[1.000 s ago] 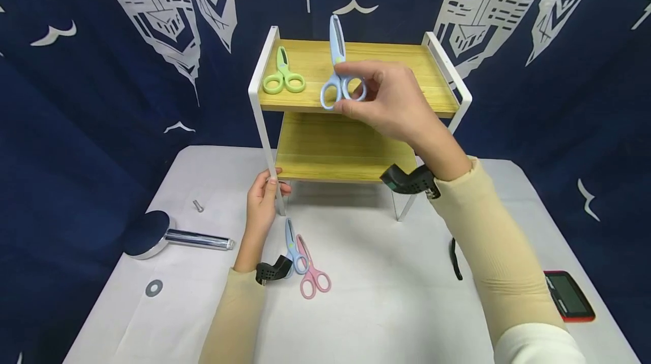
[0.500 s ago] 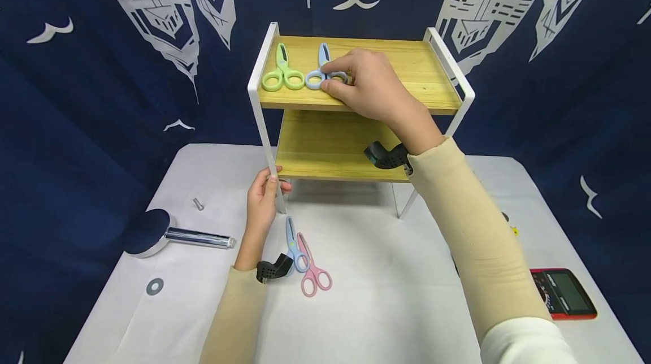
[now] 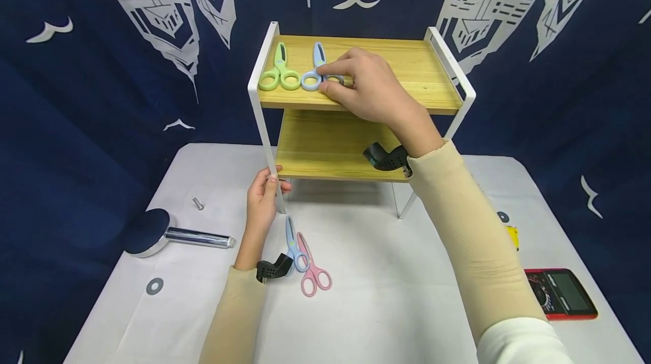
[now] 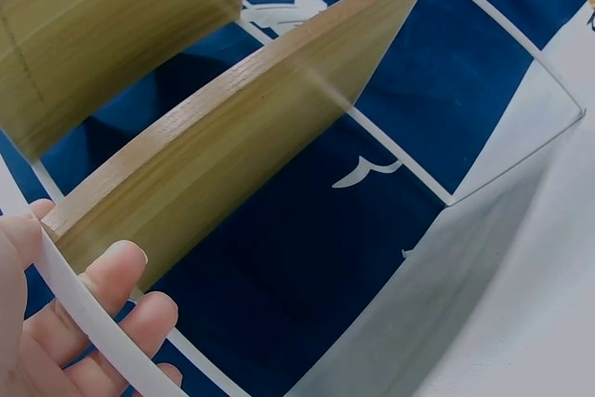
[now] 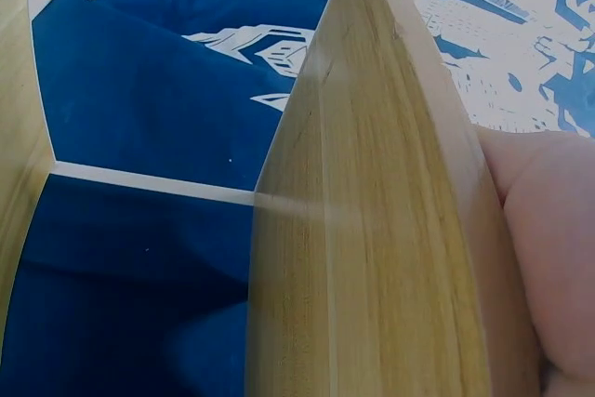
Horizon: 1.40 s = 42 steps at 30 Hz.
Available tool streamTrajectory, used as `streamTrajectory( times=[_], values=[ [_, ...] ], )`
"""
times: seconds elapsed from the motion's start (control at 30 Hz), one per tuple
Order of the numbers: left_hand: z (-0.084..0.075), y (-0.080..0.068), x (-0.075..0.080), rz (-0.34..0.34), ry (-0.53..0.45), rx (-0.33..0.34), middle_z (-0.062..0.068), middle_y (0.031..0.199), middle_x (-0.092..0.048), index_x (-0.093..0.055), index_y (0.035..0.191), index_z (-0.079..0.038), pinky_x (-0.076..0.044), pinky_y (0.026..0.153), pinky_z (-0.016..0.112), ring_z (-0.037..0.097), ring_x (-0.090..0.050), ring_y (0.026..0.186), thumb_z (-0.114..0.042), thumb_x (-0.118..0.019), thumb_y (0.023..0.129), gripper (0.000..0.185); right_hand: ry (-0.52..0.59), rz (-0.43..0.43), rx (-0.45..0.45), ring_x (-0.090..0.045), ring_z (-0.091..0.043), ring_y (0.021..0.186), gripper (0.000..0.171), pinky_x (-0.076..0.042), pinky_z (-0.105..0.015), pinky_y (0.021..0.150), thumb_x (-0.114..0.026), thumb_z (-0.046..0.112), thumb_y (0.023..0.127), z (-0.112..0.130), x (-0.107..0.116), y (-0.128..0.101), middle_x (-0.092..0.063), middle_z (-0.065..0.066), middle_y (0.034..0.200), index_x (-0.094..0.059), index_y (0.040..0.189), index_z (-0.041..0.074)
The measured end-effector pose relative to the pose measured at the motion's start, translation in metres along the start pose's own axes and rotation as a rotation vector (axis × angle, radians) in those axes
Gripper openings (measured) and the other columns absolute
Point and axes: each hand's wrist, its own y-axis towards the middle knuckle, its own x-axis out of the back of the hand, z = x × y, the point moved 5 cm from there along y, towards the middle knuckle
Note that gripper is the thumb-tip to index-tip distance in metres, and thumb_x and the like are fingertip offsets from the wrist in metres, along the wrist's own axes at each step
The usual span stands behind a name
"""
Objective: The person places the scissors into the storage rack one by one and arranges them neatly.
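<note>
On the top board of a two-tier shelf rack (image 3: 407, 76), my right hand (image 3: 368, 84) holds light blue scissors (image 3: 319, 54) between thumb and index finger. They lie flat, blades away from me, their right loop partly behind the fingers. Touching or nearly touching them on the left are green scissors (image 3: 280, 61). My left hand (image 3: 261, 197) grips the rack's white front left leg (image 3: 263, 132); in the left wrist view its fingers (image 4: 116, 271) bend around that leg. The right wrist view shows mostly board, with part of the right hand (image 5: 548, 230) at the edge.
Another blue pair of scissors (image 3: 290, 234) overlaps pink scissors (image 3: 316, 273) before the rack. At left lie a shower head (image 3: 150, 233), a bolt (image 3: 198, 204) and a washer (image 3: 155, 286). A multimeter (image 3: 564, 293) and a yellow object (image 3: 512, 235) are at right.
My right hand has lowered the blue scissors from above the rack onto its top board, then shifted them slightly left. The green scissors have also slid a little left. The left hand stays put.
</note>
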Motion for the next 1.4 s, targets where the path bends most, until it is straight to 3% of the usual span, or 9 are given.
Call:
streamTrajectory(
  times=[0.33, 0.6, 0.77, 0.93, 1.03, 1.1, 1.2, 1.27, 1.4],
  values=[
    [-0.001, 0.000, -0.001, 0.001, -0.001, 0.004, -0.015, 0.076, -0.068, -0.057, 0.130, 0.008, -0.054, 0.085, 0.021, 0.001, -0.068, 0.076, -0.010, -0.043, 0.109, 0.031, -0.012, -0.031, -0.016, -0.051, -0.026, 0.094, 0.038, -0.035, -0.036, 0.078, -0.063, 0.028, 0.100, 0.000, 0.001, -0.004, -0.069, -0.013, 0.116, -0.068, 0.134, 0.013],
    [-0.001, -0.001, 0.000, 0.002, -0.004, 0.011, -0.017, 0.076, -0.068, -0.056, 0.131, 0.009, -0.054, 0.084, 0.020, 0.000, -0.068, 0.076, -0.009, -0.043, 0.109, 0.031, -0.009, -0.140, 0.013, -0.052, -0.026, 0.087, 0.037, -0.039, -0.036, 0.076, -0.066, 0.026, 0.097, 0.001, 0.002, -0.008, -0.071, -0.014, 0.117, -0.071, 0.130, 0.010],
    [-0.001, -0.001, 0.000, 0.000, 0.000, 0.013, -0.013, 0.077, -0.069, -0.057, 0.131, 0.007, -0.053, 0.085, 0.020, 0.001, -0.068, 0.077, -0.010, -0.043, 0.109, 0.031, 0.056, -0.352, 0.111, -0.048, -0.020, 0.067, 0.031, -0.036, -0.027, 0.066, -0.067, 0.015, 0.091, 0.002, 0.007, -0.019, -0.072, -0.015, 0.110, -0.074, 0.120, 0.005],
    [-0.001, 0.000, 0.001, -0.005, 0.003, 0.010, -0.009, 0.078, -0.070, -0.057, 0.130, 0.007, -0.054, 0.085, 0.021, 0.001, -0.068, 0.076, -0.011, -0.043, 0.109, 0.031, 0.205, -0.677, 0.352, -0.048, -0.016, 0.059, 0.017, -0.036, -0.018, 0.061, -0.066, 0.001, 0.084, 0.008, 0.003, -0.047, -0.069, -0.018, 0.087, -0.075, 0.099, -0.002],
    [-0.001, 0.001, 0.001, -0.005, 0.006, 0.008, -0.012, 0.077, -0.070, -0.057, 0.130, 0.007, -0.054, 0.084, 0.021, 0.001, -0.068, 0.076, -0.011, -0.044, 0.109, 0.031, 0.261, -0.787, 0.509, -0.054, -0.018, 0.059, 0.013, -0.043, -0.019, 0.059, -0.062, -0.004, 0.082, 0.014, -0.016, -0.072, -0.068, -0.017, 0.077, -0.074, 0.087, -0.004],
    [-0.001, 0.001, 0.001, -0.003, 0.003, 0.007, -0.014, 0.077, -0.069, -0.057, 0.130, 0.007, -0.054, 0.084, 0.020, 0.001, -0.068, 0.075, -0.011, -0.044, 0.109, 0.031, 0.263, -0.776, 0.582, -0.056, -0.018, 0.059, 0.013, -0.046, -0.022, 0.057, -0.060, -0.005, 0.081, 0.018, -0.038, -0.089, -0.068, -0.014, 0.072, -0.073, 0.082, -0.003],
    [-0.001, 0.001, 0.000, 0.003, -0.006, 0.001, -0.016, 0.076, -0.068, -0.057, 0.130, 0.008, -0.054, 0.083, 0.020, 0.001, -0.068, 0.075, -0.011, -0.044, 0.109, 0.032, 0.256, -0.629, 0.628, -0.057, -0.015, 0.057, 0.013, -0.048, -0.023, 0.055, -0.061, -0.004, 0.081, 0.021, -0.082, -0.112, -0.069, -0.008, 0.070, -0.073, 0.082, 0.000],
    [-0.001, 0.000, 0.001, 0.004, -0.008, -0.005, -0.016, 0.076, -0.068, -0.056, 0.130, 0.009, -0.054, 0.083, 0.020, 0.001, -0.068, 0.075, -0.011, -0.043, 0.109, 0.032, 0.274, -0.487, 0.593, -0.057, -0.012, 0.057, 0.012, -0.048, -0.020, 0.055, -0.064, -0.002, 0.081, 0.020, -0.115, -0.126, -0.069, -0.005, 0.071, -0.074, 0.084, 0.003],
    [0.000, 0.000, 0.000, 0.008, -0.016, -0.012, -0.016, 0.076, -0.068, -0.056, 0.130, 0.010, -0.054, 0.083, 0.021, 0.002, -0.068, 0.076, -0.011, -0.043, 0.109, 0.032, 0.299, -0.218, 0.430, -0.060, -0.010, 0.061, 0.012, -0.048, -0.014, 0.059, -0.071, 0.003, 0.082, 0.013, -0.174, -0.153, -0.071, -0.001, 0.079, -0.076, 0.092, 0.007]
  ],
)
